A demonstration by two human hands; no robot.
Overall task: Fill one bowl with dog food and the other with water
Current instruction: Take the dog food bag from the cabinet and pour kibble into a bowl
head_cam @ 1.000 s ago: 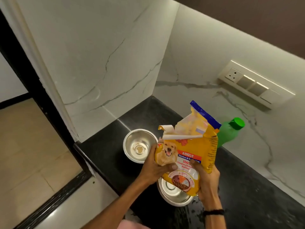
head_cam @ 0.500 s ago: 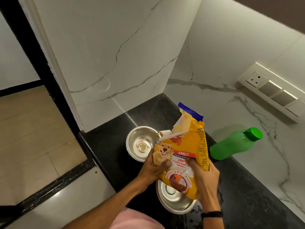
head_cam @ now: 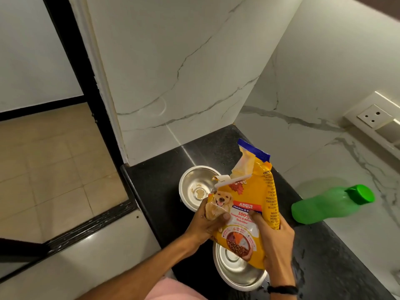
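A yellow dog food bag (head_cam: 246,204) with a torn-open top is held upright over the black counter by both hands. My left hand (head_cam: 205,224) grips its left edge by the dog picture. My right hand (head_cam: 275,239) grips its right side. Behind the bag sits a steel bowl (head_cam: 192,187) with a few crumbs in its bottom. A second steel bowl (head_cam: 236,271) lies under the bag near the counter's front, partly hidden. A green water bottle (head_cam: 329,204) with a green cap lies on its side to the right, against the wall.
The black counter (head_cam: 155,187) ends at a marble side wall on the left and a marble back wall on the right. A white socket panel (head_cam: 374,115) is mounted on the back wall. Left of the counter is a drop to a tiled floor (head_cam: 54,159).
The view has shifted, so the bag and bowls sit further right and lower. Both hands keep their hold on the bag, which has tipped slightly toward the far bowl.
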